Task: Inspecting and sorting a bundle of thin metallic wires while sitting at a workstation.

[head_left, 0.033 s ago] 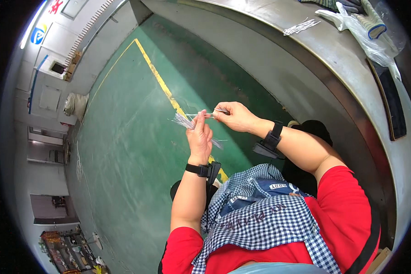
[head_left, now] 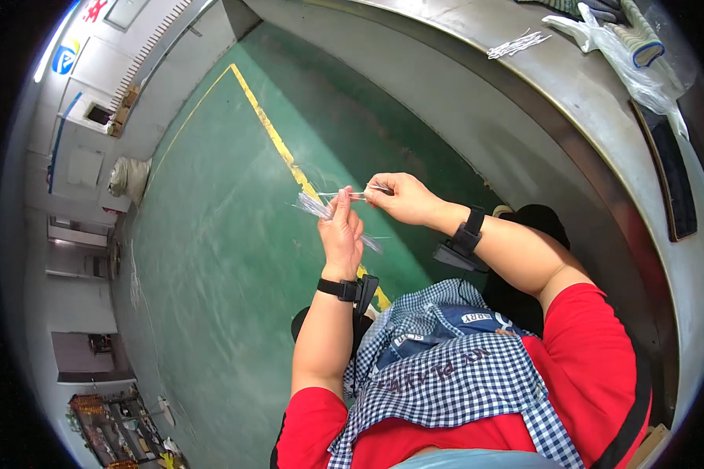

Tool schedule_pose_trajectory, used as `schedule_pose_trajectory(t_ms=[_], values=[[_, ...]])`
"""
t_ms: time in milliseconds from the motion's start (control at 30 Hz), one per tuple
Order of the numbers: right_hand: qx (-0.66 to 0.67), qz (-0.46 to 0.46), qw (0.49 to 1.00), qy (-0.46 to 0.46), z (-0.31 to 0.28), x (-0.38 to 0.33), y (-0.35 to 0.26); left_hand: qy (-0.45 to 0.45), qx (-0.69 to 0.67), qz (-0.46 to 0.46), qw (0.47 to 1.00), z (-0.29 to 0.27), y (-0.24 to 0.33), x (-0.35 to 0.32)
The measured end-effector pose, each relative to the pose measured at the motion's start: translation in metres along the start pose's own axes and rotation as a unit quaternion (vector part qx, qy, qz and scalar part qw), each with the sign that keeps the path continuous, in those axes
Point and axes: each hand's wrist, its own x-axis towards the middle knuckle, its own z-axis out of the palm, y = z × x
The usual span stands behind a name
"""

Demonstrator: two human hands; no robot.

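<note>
My left hand (head_left: 341, 236) is closed around a bundle of thin, whitish clear strands (head_left: 313, 205). Their frayed ends fan out past the thumb, and more strands show below the fingers. To its right, my right hand (head_left: 404, 200) pinches a few thin strands (head_left: 357, 195) that stretch across the short gap between the two hands. Something small and dark (head_left: 382, 188) pokes out at the right fingertips; its kind is too small to tell. Both hands are held in the air above the green floor, in front of my checked apron (head_left: 454, 383).
A metal worktop (head_left: 571, 94) curves along the right side. On it lie a small pile of white strands (head_left: 518, 44), a clear plastic bag (head_left: 602, 51), knitted gloves (head_left: 641, 43) and a dark flat strip (head_left: 669, 176). A yellow line (head_left: 266, 125) crosses the floor. A white sack (head_left: 129, 180) stands far left.
</note>
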Motion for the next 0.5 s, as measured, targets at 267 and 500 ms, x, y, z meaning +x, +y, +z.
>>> schedule_pose_trajectory(t_ms=[267, 500], values=[[-0.033, -0.047, 0.997, 0.048, 0.001, -0.006, -0.007, 0.050, -0.002, 0.018, 0.999, -0.004, -0.004, 0.005], [-0.221, -0.202, 0.945, 0.131, -0.002, -0.013, -0.012, 0.064, 0.007, 0.029, 0.998, 0.000, -0.005, 0.004]])
